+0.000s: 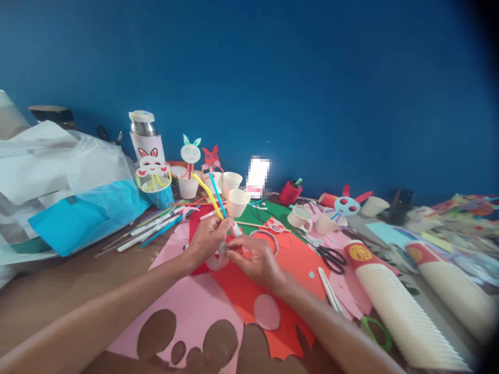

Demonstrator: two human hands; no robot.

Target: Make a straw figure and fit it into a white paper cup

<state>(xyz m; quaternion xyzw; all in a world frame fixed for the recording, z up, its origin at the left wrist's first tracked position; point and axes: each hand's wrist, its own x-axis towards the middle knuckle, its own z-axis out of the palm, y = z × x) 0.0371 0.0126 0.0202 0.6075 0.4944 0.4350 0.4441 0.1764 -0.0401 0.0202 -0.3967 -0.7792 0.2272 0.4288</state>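
Observation:
My left hand (209,238) is closed around the lower part of several drinking straws, among them a yellow straw (208,192) and a blue straw (217,193), which slant up to the left. Close beside it, my right hand (255,258) has its fingers pinched at the lower end of the bundle, on a small clear piece too blurred to name. Both hands are over red and pink paper (187,298) with cut-out holes. A white paper cup (237,202) stands just behind the straws.
Rabbit-faced paper figures stand in cups at the back left, near a thermos (145,136). Black-handled scissors (331,258) and a long stack of paper cups (405,311) are on the right. Pens (150,235) and a plastic bag (89,171) lie left.

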